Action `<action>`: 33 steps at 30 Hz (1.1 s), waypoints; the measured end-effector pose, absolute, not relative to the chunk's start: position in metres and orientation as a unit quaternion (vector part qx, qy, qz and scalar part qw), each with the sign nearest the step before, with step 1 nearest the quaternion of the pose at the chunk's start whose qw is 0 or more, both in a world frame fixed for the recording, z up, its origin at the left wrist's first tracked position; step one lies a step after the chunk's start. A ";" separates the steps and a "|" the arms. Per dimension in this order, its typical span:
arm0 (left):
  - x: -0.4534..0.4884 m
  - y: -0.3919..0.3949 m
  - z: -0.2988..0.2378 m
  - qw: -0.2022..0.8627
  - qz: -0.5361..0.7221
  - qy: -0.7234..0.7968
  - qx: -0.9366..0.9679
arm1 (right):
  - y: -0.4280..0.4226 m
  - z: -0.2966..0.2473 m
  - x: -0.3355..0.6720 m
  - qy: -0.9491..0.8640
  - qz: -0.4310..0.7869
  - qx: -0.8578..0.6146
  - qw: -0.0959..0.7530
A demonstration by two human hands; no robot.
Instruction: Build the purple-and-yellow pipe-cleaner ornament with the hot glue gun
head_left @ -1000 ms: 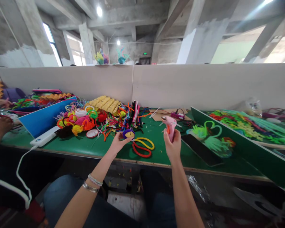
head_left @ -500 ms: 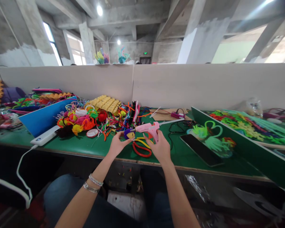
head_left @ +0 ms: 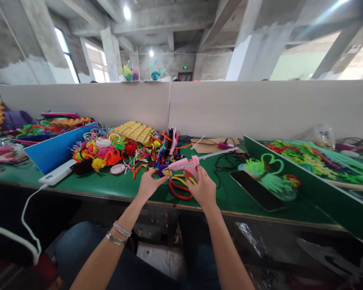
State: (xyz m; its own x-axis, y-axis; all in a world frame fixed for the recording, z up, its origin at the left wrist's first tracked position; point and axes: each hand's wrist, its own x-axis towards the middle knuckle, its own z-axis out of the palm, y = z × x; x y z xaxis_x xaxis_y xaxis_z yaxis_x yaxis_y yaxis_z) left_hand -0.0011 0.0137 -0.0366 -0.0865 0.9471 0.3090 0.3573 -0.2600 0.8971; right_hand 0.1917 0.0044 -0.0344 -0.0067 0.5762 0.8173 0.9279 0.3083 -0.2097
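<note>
My right hand [head_left: 203, 186] is closed around the handle of a pink glue gun [head_left: 183, 164], with a long pale glue stick [head_left: 219, 152] poking out of its back end. The nozzle points left, at a small purple and yellow fuzzy piece [head_left: 163, 170]. My left hand [head_left: 150, 184] pinches that piece between thumb and fingers. Whether the nozzle touches it I cannot tell. Below the glue gun, on the green table, lies a pair of pliers or cutters with red and yellow handles [head_left: 180, 192], partly covered by my right hand.
Colourful pipe-cleaner pieces [head_left: 105, 151] heap up at the left, beside a blue board [head_left: 62, 149] and a white power strip [head_left: 57, 172]. On the right lie a black phone [head_left: 255, 190], green pipe-cleaner swans [head_left: 272, 177] and a green divider [head_left: 302, 181]. A pale partition [head_left: 230, 108] stands behind.
The glue gun has shifted slightly left and tilted a little, its nozzle now over the purple piece. At the far left, another person's hand has moved mostly out of view.
</note>
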 end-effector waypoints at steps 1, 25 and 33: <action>-0.001 0.014 -0.037 0.290 0.509 0.533 0.611 | 0.004 -0.035 0.192 -0.681 -0.203 -0.553 0.435; 0.001 0.009 -0.032 0.221 0.492 0.574 0.616 | 0.001 -0.031 0.190 -0.690 -0.217 -0.548 0.420; 0.002 0.008 -0.031 0.221 0.487 0.579 0.615 | 0.001 -0.030 0.193 -0.689 -0.214 -0.547 0.424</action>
State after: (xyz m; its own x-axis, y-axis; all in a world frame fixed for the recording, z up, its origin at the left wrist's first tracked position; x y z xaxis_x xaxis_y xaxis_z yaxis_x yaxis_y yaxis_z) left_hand 0.0017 0.0084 -0.0312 -0.1448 0.9277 0.3440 0.4970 -0.2324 0.8361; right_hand 0.1927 0.0008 -0.0298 -0.0419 0.5721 0.8191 0.9356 0.3102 -0.1688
